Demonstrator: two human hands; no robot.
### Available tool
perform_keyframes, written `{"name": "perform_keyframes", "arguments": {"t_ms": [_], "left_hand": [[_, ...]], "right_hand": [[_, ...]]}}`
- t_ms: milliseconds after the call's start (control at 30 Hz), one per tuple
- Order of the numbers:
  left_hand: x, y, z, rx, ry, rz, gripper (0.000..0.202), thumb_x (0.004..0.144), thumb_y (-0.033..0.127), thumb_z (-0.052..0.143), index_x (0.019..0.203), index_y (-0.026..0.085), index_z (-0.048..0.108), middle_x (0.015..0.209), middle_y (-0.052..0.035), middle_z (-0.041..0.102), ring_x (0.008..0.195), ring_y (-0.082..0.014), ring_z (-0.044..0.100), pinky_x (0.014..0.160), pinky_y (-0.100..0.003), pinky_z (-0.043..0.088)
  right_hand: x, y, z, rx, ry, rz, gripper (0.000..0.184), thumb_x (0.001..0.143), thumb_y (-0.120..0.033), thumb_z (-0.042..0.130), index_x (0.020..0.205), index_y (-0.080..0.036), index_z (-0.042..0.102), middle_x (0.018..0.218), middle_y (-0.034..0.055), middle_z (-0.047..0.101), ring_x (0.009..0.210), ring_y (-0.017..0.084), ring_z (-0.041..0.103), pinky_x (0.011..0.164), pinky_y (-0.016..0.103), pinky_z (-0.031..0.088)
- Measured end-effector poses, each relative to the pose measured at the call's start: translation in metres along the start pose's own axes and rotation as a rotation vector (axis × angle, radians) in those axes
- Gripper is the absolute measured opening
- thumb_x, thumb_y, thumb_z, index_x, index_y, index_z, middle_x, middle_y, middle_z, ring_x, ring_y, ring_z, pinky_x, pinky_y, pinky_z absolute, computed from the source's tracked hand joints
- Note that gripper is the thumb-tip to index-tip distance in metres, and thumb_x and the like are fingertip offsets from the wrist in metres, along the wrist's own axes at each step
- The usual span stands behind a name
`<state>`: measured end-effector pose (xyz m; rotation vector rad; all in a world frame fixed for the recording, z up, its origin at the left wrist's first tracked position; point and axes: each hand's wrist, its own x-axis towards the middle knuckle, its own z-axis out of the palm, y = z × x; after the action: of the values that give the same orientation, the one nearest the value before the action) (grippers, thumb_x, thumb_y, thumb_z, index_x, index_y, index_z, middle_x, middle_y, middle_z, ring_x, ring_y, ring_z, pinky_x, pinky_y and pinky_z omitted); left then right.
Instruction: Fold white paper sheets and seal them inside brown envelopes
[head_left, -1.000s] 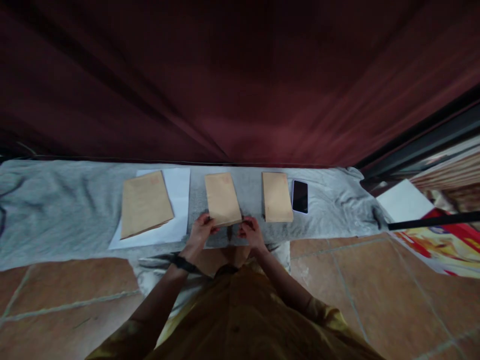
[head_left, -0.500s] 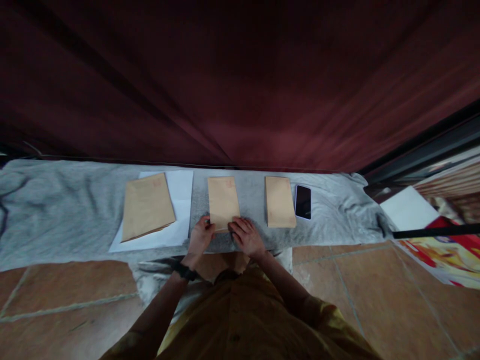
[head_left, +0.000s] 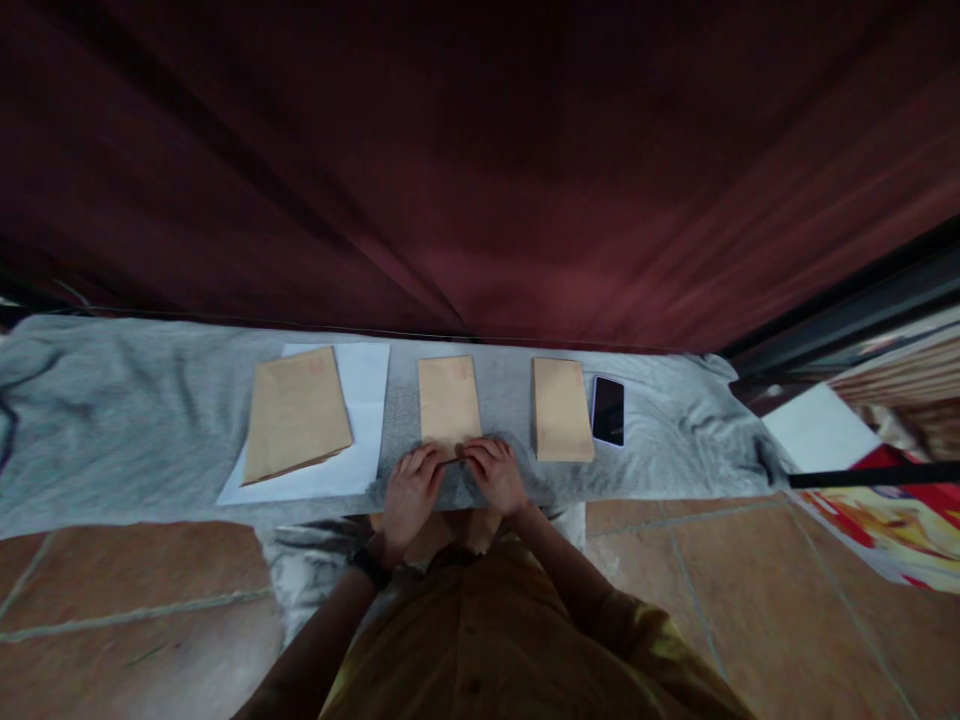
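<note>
A brown paper envelope [head_left: 448,400] lies lengthwise in front of me, with a faint reddish print at its far right corner. Both hands are at its near edge, which looks slightly raised between them. My left hand [head_left: 409,490] grips the left part of that edge, fingers bent over it and thumb out of sight. At the right part, my right hand [head_left: 496,475] has its curled fingers on the same edge. To the right lies a neat stack of brown envelopes [head_left: 562,410]. Larger brown envelopes [head_left: 296,415] rest on white paper sheets [head_left: 367,400] at the left.
A grey cloth [head_left: 150,420] covers the long, narrow surface. Beside the right stack is a phone [head_left: 608,410]. A dark red curtain [head_left: 480,200] hangs behind. At the far right, a black bar [head_left: 870,475] crosses a colourful printed box [head_left: 900,520].
My left hand has moved from the envelope's lower left corner onto its near edge, closer to my right hand. The right hand's fingers have shifted slightly along that edge.
</note>
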<state>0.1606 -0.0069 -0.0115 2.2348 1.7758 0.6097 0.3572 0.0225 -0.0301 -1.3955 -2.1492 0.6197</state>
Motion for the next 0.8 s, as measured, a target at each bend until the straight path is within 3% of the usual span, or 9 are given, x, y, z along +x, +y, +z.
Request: {"name": "perform_keyframes", "arguments": {"t_ms": [200, 333, 567, 700, 800], "left_hand": [[0.007, 0.0, 0.002, 0.059, 0.008, -0.052, 0.031, 0.099, 0.024, 0.042, 0.111, 0.018, 0.07, 0.12, -0.012, 0.071, 0.11, -0.0281, 0.064, 0.096, -0.044, 0.049], [0.004, 0.007, 0.0, 0.159, -0.015, -0.033, 0.036, 0.097, 0.017, 0.041, 0.121, 0.015, 0.068, 0.123, -0.0155, 0.07, 0.11, -0.0297, 0.064, 0.094, -0.045, 0.049], [-0.021, 0.017, 0.016, 0.251, -0.025, 0.457, 0.053, 0.09, 0.006, 0.042, 0.139, 0.015, 0.06, 0.144, -0.0123, 0.061, 0.139, -0.0264, 0.051, 0.119, -0.046, 0.034], [-0.021, 0.012, 0.015, 0.32, -0.02, 0.371, 0.052, 0.092, 0.01, 0.044, 0.143, 0.014, 0.055, 0.148, -0.0131, 0.058, 0.14, -0.0278, 0.05, 0.12, -0.048, 0.035], [-0.012, 0.01, 0.007, 0.371, -0.057, 0.27, 0.049, 0.092, 0.009, 0.045, 0.139, 0.014, 0.058, 0.144, -0.0144, 0.06, 0.134, -0.0265, 0.056, 0.115, -0.044, 0.042]], "right_hand": [[0.001, -0.001, 0.004, -0.006, 0.031, 0.039, 0.017, 0.102, -0.024, 0.054, 0.109, -0.025, 0.07, 0.122, 0.005, 0.069, 0.113, 0.023, 0.058, 0.099, 0.041, 0.04], [0.001, -0.001, 0.006, -0.007, 0.049, 0.053, 0.018, 0.101, -0.021, 0.052, 0.107, -0.024, 0.069, 0.12, 0.0057, 0.068, 0.113, 0.023, 0.058, 0.102, 0.041, 0.04], [-0.003, 0.003, 0.006, -0.017, 0.025, 0.019, 0.032, 0.093, -0.007, 0.052, 0.115, -0.024, 0.067, 0.125, 0.0064, 0.067, 0.119, 0.024, 0.057, 0.104, 0.042, 0.04], [-0.004, 0.004, 0.006, -0.008, 0.055, -0.013, 0.03, 0.094, -0.008, 0.051, 0.115, -0.023, 0.067, 0.126, 0.0063, 0.067, 0.121, 0.023, 0.057, 0.104, 0.041, 0.041], [-0.004, 0.006, 0.007, -0.012, 0.071, -0.025, 0.024, 0.097, -0.012, 0.051, 0.111, -0.022, 0.067, 0.125, 0.0064, 0.068, 0.12, 0.022, 0.058, 0.103, 0.04, 0.042]]}}
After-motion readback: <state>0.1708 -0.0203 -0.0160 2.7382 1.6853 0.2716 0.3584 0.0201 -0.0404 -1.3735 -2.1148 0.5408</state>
